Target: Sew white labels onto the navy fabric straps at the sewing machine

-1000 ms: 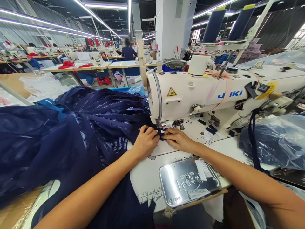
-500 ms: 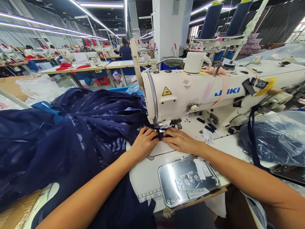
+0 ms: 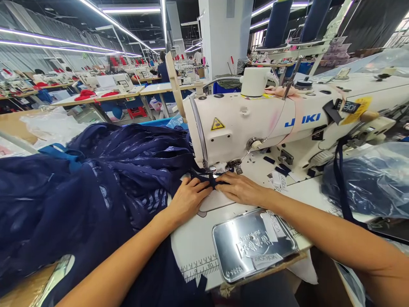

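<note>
A white sewing machine (image 3: 220,123) stands in front of me, its needle area low at the left end of the arm. Just left of the needle, my left hand (image 3: 190,196) presses navy fabric (image 3: 211,182) with bent fingers. From the other side my right hand (image 3: 244,188) pinches the edge of the same fabric, fingers close together. The fabric runs beneath the presser foot (image 3: 211,169); my fingertips partly cover it. A large heap of navy garments with lacy stripes (image 3: 140,149) spreads left of the machine and hangs over the table's front edge.
An embossed metal tin lid (image 3: 255,247) with loose labels lies at the front edge of the table. Navy scraps (image 3: 283,169) are scattered beneath the machine arm. At the right sits a clear plastic bag of navy cloth (image 3: 367,183). Thread cones (image 3: 277,25) stand above.
My left hand has slid slightly left and toward me, its fingers straighter. More navy fabric shows between the hands. The right hand stays nearly in place, and the whole view has shifted a little.
</note>
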A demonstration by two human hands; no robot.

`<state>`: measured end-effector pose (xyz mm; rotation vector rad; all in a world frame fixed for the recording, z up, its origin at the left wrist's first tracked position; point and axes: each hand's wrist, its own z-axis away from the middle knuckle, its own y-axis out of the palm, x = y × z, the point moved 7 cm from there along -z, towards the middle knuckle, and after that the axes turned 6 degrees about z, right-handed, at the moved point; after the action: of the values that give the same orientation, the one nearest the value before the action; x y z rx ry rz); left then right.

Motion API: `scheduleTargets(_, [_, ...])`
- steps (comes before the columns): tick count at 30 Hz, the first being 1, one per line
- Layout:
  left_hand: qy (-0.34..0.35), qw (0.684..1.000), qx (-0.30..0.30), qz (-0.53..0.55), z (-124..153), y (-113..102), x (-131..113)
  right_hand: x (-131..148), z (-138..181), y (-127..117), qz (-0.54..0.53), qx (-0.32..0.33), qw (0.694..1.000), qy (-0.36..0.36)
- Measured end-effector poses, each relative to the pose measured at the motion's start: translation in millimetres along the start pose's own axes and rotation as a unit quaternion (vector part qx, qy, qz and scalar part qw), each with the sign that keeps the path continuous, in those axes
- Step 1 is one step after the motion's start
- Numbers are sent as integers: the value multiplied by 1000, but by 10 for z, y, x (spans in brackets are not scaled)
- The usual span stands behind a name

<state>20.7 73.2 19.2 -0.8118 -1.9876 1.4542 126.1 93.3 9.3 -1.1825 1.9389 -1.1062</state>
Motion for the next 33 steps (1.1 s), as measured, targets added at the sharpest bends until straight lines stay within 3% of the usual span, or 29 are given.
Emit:
scheduleTargets(9, [-26,999,16,-11,-4,28,2,-35,3,9,-26,-3,999,24])
scheduleTargets(24, [-56,998,18,-21,-92,73,159,-76,-34,68,34,34,997,57])
scheduleTargets(33, [-94,994,-14,-54,-97,15,190,-224,-48,129,33,67,990,121])
